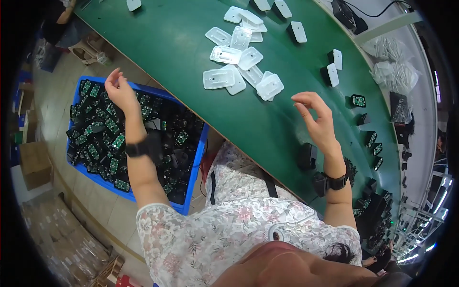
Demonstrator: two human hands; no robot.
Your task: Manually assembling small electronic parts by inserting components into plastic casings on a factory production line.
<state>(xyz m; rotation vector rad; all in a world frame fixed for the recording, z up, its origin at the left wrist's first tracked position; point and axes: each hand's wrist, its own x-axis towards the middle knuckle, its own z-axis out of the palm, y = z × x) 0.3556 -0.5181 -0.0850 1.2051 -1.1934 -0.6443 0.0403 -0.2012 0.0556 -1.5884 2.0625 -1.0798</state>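
Note:
My left hand [120, 92] is over the far part of a blue crate [200, 152], its fingers apart with nothing visible in them. Many black plastic housings with green circuit boards [112, 125] fill that crate. Above the green table [210, 112], my right hand [316, 118] has its thumb and fingers parted and holds nothing. Left of it and farther off lies a loose pile of white plastic covers [240, 60]. Close to my right wrist stands a black housing [307, 156].
Several black units with white covers [297, 32] stand across the table's far side. Open housings with circuit boards [372, 139] line the right edge, near clear plastic bags [394, 74]. A cardboard box [36, 165] and a stool [86, 51] are on the floor at left.

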